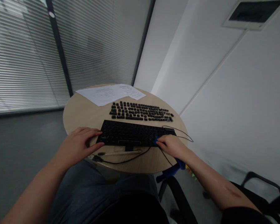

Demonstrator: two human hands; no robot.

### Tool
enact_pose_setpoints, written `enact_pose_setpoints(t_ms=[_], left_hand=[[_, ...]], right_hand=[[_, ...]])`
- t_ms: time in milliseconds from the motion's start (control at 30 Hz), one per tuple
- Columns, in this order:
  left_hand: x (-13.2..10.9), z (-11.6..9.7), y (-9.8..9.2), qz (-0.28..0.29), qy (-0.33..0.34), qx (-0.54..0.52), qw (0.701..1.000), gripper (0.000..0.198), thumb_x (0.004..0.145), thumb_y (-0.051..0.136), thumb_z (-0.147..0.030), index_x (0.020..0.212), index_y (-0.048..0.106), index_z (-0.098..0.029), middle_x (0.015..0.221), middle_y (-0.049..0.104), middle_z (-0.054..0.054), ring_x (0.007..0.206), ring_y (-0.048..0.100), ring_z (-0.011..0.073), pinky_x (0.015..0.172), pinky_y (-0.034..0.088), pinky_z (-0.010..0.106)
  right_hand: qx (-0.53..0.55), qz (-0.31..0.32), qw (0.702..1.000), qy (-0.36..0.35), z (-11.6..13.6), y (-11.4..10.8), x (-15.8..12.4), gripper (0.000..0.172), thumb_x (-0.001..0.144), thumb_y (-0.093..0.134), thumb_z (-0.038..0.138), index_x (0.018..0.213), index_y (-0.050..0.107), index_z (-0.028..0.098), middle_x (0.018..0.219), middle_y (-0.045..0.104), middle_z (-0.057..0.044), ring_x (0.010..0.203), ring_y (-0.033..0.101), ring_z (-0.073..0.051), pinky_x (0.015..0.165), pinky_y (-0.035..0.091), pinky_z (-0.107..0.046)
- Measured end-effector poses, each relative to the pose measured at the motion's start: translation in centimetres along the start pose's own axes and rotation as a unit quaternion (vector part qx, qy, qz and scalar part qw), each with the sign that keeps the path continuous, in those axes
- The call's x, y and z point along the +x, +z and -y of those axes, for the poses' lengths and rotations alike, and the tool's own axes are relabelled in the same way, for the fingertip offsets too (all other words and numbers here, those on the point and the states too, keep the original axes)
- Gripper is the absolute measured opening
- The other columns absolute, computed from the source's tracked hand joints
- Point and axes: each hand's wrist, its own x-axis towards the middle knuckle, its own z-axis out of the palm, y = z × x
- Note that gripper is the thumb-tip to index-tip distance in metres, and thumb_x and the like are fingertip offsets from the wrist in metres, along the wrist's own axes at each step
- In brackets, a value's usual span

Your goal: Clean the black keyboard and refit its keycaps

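Observation:
A black keyboard base [130,134] with its keys removed lies on a round wooden table [81,113]. The loose black keycaps [140,111] are laid out in rows just behind it. My left hand [78,146] rests on the keyboard's left end, fingers gripping its edge. At the keyboard's right front corner my right hand [171,145] is pinched on a small blue tool [156,141]. A thin black cable [128,160] runs along the table's near edge.
White printed sheets [109,92] lie at the back of the table. A pale stick-like object [121,153] lies in front of the keyboard. A dark chair [177,193] with something blue on it [171,170] stands at the right. Window blinds [25,56] fill the left.

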Motion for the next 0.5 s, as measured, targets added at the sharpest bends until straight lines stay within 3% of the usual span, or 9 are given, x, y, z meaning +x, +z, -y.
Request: enact_pose_setpoints(t_ms=[300,500], left_hand=[[0.0,0.0,-0.1,0.006,0.000,0.000,1.000,0.057,0.084,0.058,-0.073,0.114,0.072,-0.026,0.116,0.076,0.010,0.109,0.066,0.0344,0.098,0.050,0.051],[0.1,-0.2,-0.1,0.009,-0.010,-0.001,1.000,0.059,0.084,0.056,-0.075,0.112,0.074,-0.027,0.115,0.076,0.010,0.109,0.066,0.0345,0.099,0.050,0.049]], right_hand=[[-0.054,-0.004,0.999,-0.004,0.3,0.5,-0.1,0.029,0.104,0.047,0.033,0.099,0.074,0.024,0.097,0.077,-0.007,0.088,0.071,-0.022,0.075,0.043,-0.029],[0.010,-0.029,0.999,-0.043,-0.2,-0.5,0.3,0.032,0.104,0.048,0.031,0.087,0.072,0.020,0.088,0.074,-0.007,0.083,0.067,-0.020,0.076,0.043,-0.028]])
